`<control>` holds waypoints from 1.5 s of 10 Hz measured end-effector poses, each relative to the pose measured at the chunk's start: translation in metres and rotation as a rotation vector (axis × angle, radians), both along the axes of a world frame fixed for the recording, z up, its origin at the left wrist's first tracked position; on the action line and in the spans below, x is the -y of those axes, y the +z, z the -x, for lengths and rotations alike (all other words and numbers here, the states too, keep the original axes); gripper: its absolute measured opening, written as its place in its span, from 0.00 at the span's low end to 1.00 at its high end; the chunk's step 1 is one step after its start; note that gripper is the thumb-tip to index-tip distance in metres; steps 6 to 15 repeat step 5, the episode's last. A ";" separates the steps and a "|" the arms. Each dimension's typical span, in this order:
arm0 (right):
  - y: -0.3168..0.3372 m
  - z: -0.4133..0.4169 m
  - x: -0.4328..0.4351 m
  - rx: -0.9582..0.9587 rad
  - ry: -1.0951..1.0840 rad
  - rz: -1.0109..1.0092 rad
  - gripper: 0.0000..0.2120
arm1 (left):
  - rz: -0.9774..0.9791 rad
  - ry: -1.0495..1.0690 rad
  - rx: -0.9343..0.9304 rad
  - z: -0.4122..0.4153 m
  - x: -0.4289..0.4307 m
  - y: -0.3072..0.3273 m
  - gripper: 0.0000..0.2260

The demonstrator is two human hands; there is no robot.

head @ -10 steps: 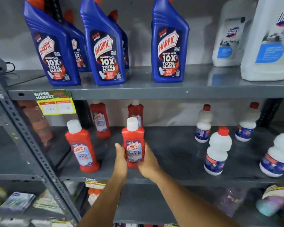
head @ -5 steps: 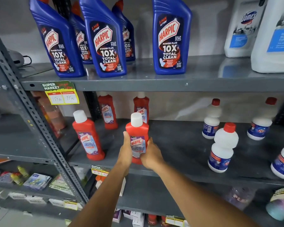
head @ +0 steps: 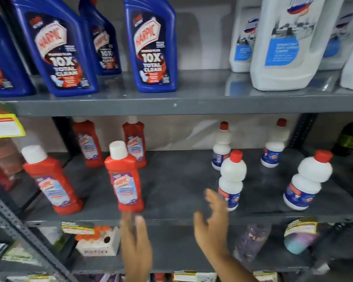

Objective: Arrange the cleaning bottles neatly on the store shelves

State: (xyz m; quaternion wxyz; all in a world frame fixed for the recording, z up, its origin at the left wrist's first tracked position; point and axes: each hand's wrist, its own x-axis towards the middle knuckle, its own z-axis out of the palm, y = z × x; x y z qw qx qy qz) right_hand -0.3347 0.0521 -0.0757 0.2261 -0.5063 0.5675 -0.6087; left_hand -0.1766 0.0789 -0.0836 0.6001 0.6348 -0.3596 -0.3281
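The red Harpic bottle is stood upright near the front edge of the middle shelf, nothing gripping it. Four red bottles can be counted on that shelf: one to its left, two behind it. Four white red-capped bottles are spread out to its right. Just below it the left hand is held open; to its lower right, the right hand is spread, empty. Above it, four blue Harpic bottles are lined up.
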 end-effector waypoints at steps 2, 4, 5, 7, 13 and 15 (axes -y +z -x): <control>-0.003 0.120 0.040 0.039 -0.018 -0.349 0.31 | -0.121 -0.562 -0.172 0.150 0.045 0.008 0.25; -0.006 0.121 0.042 -0.052 0.210 -0.407 0.25 | -0.213 -0.698 -0.243 0.181 0.079 0.015 0.31; 0.001 0.122 0.034 -0.108 0.135 -0.403 0.30 | -0.221 -0.679 -0.259 0.179 0.073 0.013 0.32; 0.001 0.122 0.034 -0.108 0.135 -0.403 0.30 | -0.221 -0.679 -0.259 0.179 0.073 0.013 0.32; 0.001 0.122 0.034 -0.108 0.135 -0.403 0.30 | -0.221 -0.679 -0.259 0.179 0.073 0.013 0.32; 0.001 0.122 0.034 -0.108 0.135 -0.403 0.30 | -0.221 -0.679 -0.259 0.179 0.073 0.013 0.32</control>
